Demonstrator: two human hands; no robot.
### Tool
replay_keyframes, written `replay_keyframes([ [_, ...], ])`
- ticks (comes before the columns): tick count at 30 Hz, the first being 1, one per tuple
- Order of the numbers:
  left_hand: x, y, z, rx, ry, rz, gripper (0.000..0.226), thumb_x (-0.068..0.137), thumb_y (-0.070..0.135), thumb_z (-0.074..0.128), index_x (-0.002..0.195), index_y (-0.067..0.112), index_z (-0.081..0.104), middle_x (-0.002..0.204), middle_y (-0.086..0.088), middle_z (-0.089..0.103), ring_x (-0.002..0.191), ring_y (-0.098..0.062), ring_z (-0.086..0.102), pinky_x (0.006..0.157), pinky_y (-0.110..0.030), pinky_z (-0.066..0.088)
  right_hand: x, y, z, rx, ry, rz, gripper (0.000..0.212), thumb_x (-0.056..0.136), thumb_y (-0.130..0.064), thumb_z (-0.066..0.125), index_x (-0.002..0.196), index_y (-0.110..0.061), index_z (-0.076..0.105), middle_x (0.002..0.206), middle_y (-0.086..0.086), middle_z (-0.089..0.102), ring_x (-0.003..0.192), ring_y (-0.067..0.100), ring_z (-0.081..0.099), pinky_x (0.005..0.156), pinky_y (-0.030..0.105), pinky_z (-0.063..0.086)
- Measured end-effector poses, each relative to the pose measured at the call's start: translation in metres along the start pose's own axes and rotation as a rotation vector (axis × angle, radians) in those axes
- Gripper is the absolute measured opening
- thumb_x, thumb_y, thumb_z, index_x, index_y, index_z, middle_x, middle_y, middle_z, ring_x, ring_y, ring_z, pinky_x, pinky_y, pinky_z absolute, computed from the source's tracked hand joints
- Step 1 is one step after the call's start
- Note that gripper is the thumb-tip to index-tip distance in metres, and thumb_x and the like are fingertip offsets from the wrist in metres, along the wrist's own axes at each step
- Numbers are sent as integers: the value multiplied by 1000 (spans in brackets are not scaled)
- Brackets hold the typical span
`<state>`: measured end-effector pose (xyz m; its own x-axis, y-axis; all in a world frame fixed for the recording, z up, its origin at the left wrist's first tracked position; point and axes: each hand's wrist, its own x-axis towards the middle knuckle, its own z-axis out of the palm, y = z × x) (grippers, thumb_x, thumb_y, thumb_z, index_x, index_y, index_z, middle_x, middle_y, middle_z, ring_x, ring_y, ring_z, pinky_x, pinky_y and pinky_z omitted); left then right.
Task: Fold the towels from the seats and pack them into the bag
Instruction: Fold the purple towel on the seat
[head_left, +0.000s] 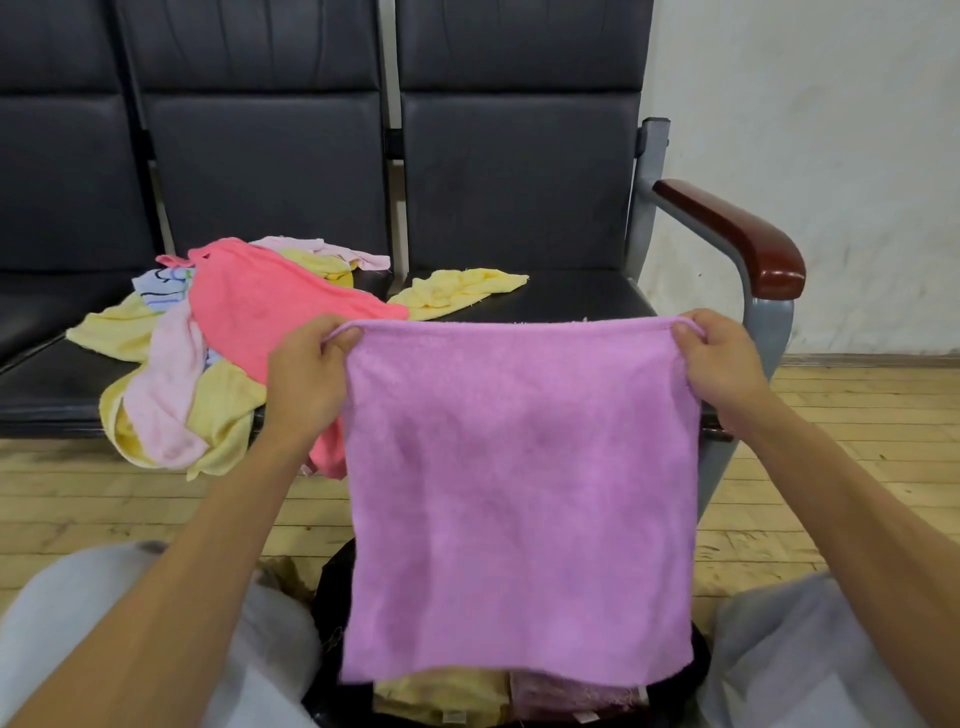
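The purple towel (519, 493), a fluffy terry square, hangs flat between our two hands. The left hand (306, 379) and right hand (722, 364) each pinch one top corner. Below it, the black bag (330, 597) holds two: a folded yellow towel (441, 696) and a folded pink towel (571, 696). A crumpled pile (234, 322) overhangs the middle seat (62, 400); one loose yellow towel (457, 291) lies on the right seat (571, 299).

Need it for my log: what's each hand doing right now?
Left hand: grips the purple towel, top left corner.
Right hand: grips its top right corner.
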<state>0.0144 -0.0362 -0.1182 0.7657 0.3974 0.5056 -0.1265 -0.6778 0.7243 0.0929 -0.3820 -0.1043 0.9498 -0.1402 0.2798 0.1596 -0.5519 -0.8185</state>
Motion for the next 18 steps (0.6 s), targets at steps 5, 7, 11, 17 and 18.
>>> replay_keyframes([
  [5, 2, 3, 2, 35, 70, 20, 14, 97, 15, 53, 93, 11, 66, 79, 2, 60, 76, -15, 49, 61, -14, 35, 2, 1, 3, -45, 60, -28, 25, 104, -21, 42, 115, -8, 61, 102, 4, 57, 95, 20, 52, 78, 31, 40],
  [7, 3, 2, 2, 38, 81, 11, 15, 96, 15, 54, 97, 9, 68, 83, 0, 62, 79, -16, 51, 62, -15, 36, 2, 2, 3, -66, 84, -31, 26, 103, -22, 46, 117, -8, 64, 104, 4, 59, 97, 21, 53, 81, 31, 43],
  [11, 2, 4, 0, -22, 102, -2, 19, 97, 13, 53, 109, 8, 67, 98, 0, 65, 92, -15, 56, 80, -26, 41, 1, 0, -1, -93, 121, -47, 26, 100, -22, 54, 117, -7, 67, 110, 9, 66, 96, 18, 53, 91, 33, 45],
  [17, 2, 3, -2, 101, 129, 63, 21, 98, 15, 52, 104, 3, 68, 89, 0, 61, 83, -18, 53, 73, -27, 34, -2, -1, -3, -196, 108, -108, 27, 103, -20, 47, 119, -6, 64, 112, 13, 66, 92, 16, 52, 85, 27, 39],
  [18, 2, 1, -3, 125, 122, 91, 22, 98, 15, 52, 101, 2, 69, 86, -1, 62, 80, -19, 53, 70, -27, 32, -3, -1, -3, -228, 101, -120, 28, 103, -19, 45, 120, -5, 63, 113, 13, 66, 92, 17, 52, 85, 25, 38],
])
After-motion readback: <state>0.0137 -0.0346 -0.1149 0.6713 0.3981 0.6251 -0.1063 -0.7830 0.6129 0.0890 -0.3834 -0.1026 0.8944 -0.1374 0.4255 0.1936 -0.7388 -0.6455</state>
